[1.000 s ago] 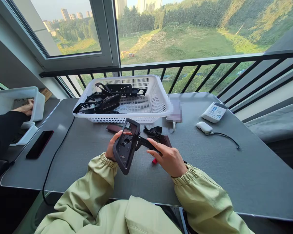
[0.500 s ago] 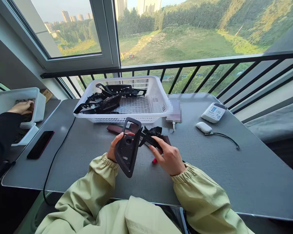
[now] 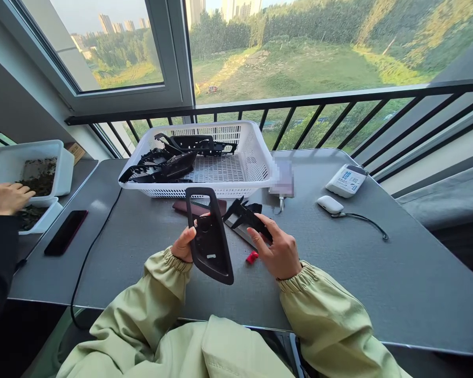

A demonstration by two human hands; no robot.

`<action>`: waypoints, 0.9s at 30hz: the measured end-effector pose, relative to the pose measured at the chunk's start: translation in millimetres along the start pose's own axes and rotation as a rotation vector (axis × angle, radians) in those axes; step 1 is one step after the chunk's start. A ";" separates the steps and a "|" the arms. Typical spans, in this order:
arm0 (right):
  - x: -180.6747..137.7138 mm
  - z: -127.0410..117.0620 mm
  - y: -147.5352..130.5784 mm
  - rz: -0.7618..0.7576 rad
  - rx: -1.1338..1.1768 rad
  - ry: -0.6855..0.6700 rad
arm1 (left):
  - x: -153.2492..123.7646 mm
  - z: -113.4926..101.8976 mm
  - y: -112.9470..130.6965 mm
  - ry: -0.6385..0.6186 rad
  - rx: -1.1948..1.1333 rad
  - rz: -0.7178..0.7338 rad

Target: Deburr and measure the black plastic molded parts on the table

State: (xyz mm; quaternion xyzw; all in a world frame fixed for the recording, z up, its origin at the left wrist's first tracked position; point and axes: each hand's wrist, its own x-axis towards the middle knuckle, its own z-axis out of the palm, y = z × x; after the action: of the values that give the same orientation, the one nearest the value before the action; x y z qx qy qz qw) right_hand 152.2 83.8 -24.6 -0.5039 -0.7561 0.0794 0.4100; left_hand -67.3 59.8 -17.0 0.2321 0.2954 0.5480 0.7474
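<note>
My left hand (image 3: 184, 244) grips a black plastic trim piece (image 3: 210, 242) by its left side. The piece is tilted upright and has an opening near its top. My right hand (image 3: 278, 247) is closed around a black caliper (image 3: 244, 214), its jaws pointing left toward the trim piece but apart from it. Beneath and behind them on the table lie a dark red strip-like object (image 3: 185, 207), a grey flat strip (image 3: 240, 234) and a small red object (image 3: 252, 257).
A white plastic basket (image 3: 205, 190) with several black plastic parts stands at the back. A phone (image 3: 65, 233) and a black cable (image 3: 90, 247) lie to the left. A co-worker's hand (image 3: 8, 198) is over white tubs (image 3: 65, 173). A white earbud case (image 3: 330, 205) and white box (image 3: 347, 180) sit right.
The trim piece has turned in my left hand and shifted slightly right. The caliper has moved a little right, away from it. The co-worker's hand has moved left, out of the larger tub.
</note>
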 end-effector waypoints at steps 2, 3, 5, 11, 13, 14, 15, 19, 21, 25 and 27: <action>0.3 -1.5 -1.2 0.038 0.006 0.007 | 1.4 0.8 0.2 0.114 -0.012 0.070; 0.2 -2.0 -2.0 0.047 0.015 0.000 | 2.4 2.6 0.4 0.179 0.004 0.139; -0.5 -2.2 -3.7 0.039 0.038 -0.033 | 4.6 8.6 1.1 0.307 0.071 0.330; -4.0 1.8 -8.3 0.013 0.029 -0.186 | 7.7 23.6 1.2 0.485 0.194 0.670; -4.4 3.5 -9.2 -0.012 0.037 -0.191 | 7.4 21.7 -1.5 0.486 0.224 0.712; -4.6 4.5 -9.3 -0.028 0.042 -0.179 | 7.1 19.8 -3.4 0.485 0.242 0.729; -4.7 5.5 -9.1 -0.043 0.046 -0.165 | 6.9 17.6 -5.6 0.487 0.259 0.744; -5.6 8.2 -6.6 -0.075 0.058 -0.150 | 6.0 12.1 -14.2 0.490 0.299 0.792; -6.3 8.3 -5.5 -0.063 0.057 -0.161 | 5.6 12.6 -16.8 0.482 0.308 0.817; -7.4 6.9 -4.7 -0.027 0.036 -0.173 | 4.7 15.6 -19.2 0.511 0.351 0.827; -7.6 5.9 -4.6 -0.013 0.026 -0.168 | 4.4 15.7 -20.2 0.534 0.362 0.813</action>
State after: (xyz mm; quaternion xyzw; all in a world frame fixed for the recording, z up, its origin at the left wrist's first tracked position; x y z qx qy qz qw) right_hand 146.1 77.1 -30.0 -0.4853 -0.7899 0.1286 0.3520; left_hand -41.6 57.8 -20.1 0.3059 0.4517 0.7743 0.3208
